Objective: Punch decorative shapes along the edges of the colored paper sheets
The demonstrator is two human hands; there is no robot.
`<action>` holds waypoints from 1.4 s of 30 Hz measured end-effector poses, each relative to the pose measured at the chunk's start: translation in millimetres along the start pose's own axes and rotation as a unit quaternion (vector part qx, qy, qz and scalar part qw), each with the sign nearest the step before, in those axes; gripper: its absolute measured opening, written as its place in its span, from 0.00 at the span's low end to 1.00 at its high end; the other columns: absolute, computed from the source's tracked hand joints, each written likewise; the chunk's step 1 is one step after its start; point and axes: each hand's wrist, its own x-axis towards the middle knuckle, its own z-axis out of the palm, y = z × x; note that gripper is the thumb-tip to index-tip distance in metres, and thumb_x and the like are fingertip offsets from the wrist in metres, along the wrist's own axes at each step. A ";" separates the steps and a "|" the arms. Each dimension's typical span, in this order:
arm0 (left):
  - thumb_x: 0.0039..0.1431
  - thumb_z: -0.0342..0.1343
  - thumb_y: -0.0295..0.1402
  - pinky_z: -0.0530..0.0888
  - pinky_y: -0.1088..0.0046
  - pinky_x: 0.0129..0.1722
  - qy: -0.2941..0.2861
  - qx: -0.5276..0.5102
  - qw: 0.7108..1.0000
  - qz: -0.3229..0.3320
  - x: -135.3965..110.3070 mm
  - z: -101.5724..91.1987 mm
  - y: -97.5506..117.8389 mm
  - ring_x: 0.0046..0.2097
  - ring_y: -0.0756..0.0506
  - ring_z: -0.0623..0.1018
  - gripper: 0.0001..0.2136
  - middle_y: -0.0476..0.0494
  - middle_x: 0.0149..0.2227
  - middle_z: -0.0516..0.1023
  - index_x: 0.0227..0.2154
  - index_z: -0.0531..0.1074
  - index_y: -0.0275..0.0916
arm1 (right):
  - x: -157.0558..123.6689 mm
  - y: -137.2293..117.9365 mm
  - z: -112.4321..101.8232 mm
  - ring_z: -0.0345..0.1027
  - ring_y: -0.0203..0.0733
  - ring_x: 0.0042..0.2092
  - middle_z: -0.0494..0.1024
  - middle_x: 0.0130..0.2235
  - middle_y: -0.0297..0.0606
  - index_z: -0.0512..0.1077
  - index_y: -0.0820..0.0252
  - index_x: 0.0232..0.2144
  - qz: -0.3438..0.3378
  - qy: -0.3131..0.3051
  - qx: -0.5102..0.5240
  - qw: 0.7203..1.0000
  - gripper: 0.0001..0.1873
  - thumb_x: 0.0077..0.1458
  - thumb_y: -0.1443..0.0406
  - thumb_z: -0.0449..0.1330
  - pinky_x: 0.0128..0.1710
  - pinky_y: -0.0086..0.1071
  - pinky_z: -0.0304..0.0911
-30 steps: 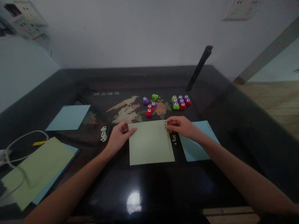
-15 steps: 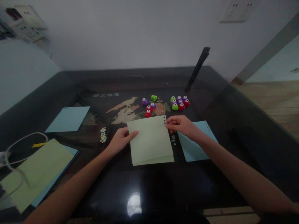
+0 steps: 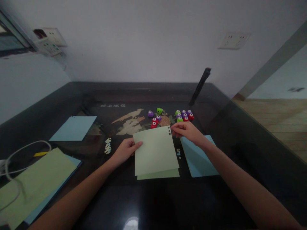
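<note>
A pale green sheet of paper [image 3: 155, 150] is tilted up in front of me, with small shaped holes at its top right corner. A second green sheet [image 3: 160, 174] shows under its lower edge. My left hand [image 3: 126, 149] grips the upper sheet at the left edge, thumb on top and fingers behind. At the punched corner, my right hand [image 3: 185, 131] has its thumb and fingertips pinched together; whether anything is between them cannot be made out. Beneath that hand lies a blue sheet [image 3: 201, 159], beside a few tiny paper cut-outs [image 3: 178, 153].
Small red, purple and green craft punches [image 3: 184, 116] cluster at the back right, with several more [image 3: 154, 122] near the middle. Paper cut-outs [image 3: 107, 146] lie left of my left hand. Blue paper [image 3: 74, 128], stacked sheets [image 3: 40, 172], a white cable [image 3: 26, 145] and a black stick-like object [image 3: 200, 86] surround.
The upper green sheet has tilted, exposing more of the sheet below. My right fingertips have shifted slightly off its corner. The camera view has tipped upward.
</note>
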 end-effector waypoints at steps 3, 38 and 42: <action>0.52 0.55 0.50 0.57 0.78 0.17 -0.006 -0.009 1.000 0.004 1.0 0.2 -1.9 0.18 0.53 0.62 0.19 0.55 0.17 0.64 0.27 0.69 0.36 | 28.4 3.9 6.3 0.70 0.37 0.29 0.78 0.32 0.41 0.74 0.64 0.39 -0.018 0.035 -0.066 0.997 0.10 0.54 0.68 0.56 0.29 0.31 0.66; 0.49 0.58 0.49 0.61 0.78 0.18 0.002 -0.044 0.999 -0.024 -7.6 3.5 9.2 0.19 0.52 0.65 0.18 0.53 0.18 0.69 0.25 0.70 0.36 | -65.7 -16.0 2.6 0.69 0.35 0.31 0.75 0.34 0.35 0.72 0.59 0.39 0.092 0.096 0.266 0.955 0.20 0.40 0.65 0.69 0.31 0.32 0.70; 0.50 0.57 0.49 0.63 0.77 0.19 -0.027 -0.049 0.998 -0.041 -14.1 9.9 13.6 0.21 0.51 0.67 0.18 0.52 0.20 0.71 0.25 0.70 0.37 | -84.8 -12.6 10.7 0.70 0.35 0.28 0.75 0.33 0.35 0.71 0.57 0.41 0.138 0.066 0.326 0.933 0.21 0.42 0.64 0.68 0.26 0.31 0.68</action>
